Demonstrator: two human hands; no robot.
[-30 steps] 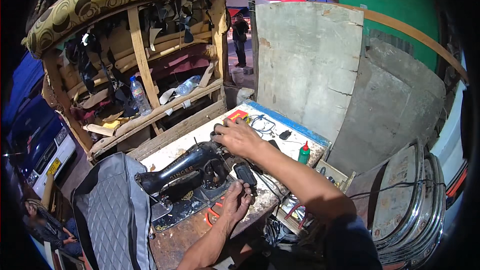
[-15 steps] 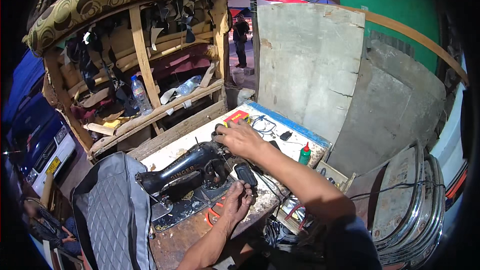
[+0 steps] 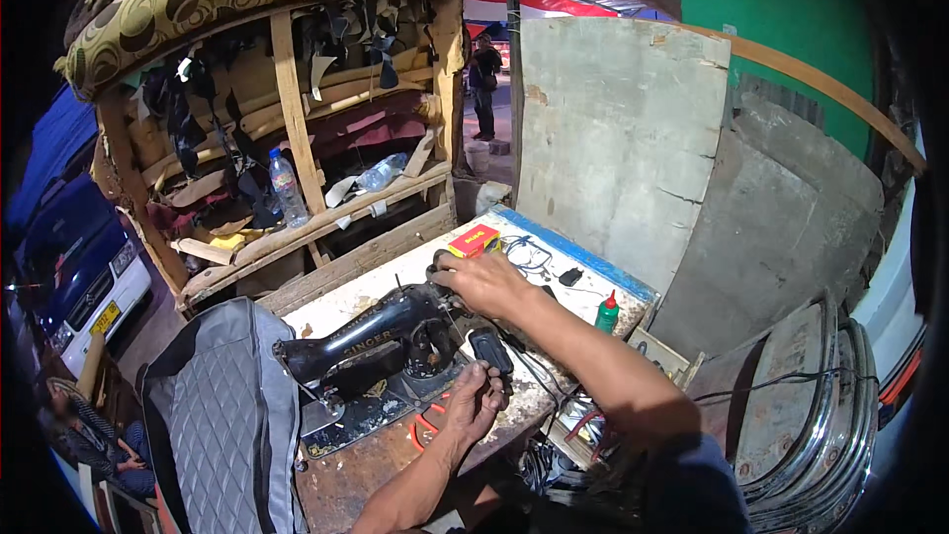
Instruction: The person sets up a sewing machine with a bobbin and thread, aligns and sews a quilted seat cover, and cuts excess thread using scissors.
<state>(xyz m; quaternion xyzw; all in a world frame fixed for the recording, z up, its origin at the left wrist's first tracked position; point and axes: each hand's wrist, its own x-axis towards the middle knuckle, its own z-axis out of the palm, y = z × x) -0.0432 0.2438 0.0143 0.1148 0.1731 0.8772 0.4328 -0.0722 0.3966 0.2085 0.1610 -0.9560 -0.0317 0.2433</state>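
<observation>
A black sewing machine point(image 3: 371, 341) stands on the worn table. My right hand point(image 3: 484, 284) reaches across to its far right end, thumb and fingers closed around a dark round piece point(image 3: 438, 263). My left hand point(image 3: 474, 401) is palm up at the near right of the machine, its fingers curled together. Whatever they hold, if anything, is too small to make out. Just beyond those fingertips is a black oblong part point(image 3: 489, 350). Orange-handled scissors point(image 3: 423, 427) lie left of my left hand, by the machine's base.
Grey quilted fabric point(image 3: 219, 405) drapes at the table's left. A red and yellow box point(image 3: 474, 240), black cables point(image 3: 529, 255) and a green bottle point(image 3: 607, 311) stand toward the back. Tools fill an open drawer point(image 3: 583, 425) at right. Curved metal-rimmed panels point(image 3: 801, 405) lean farther right.
The whole view has shifted slightly right and down. Both hands keep almost the same places at the machine, with only small finger movement.
</observation>
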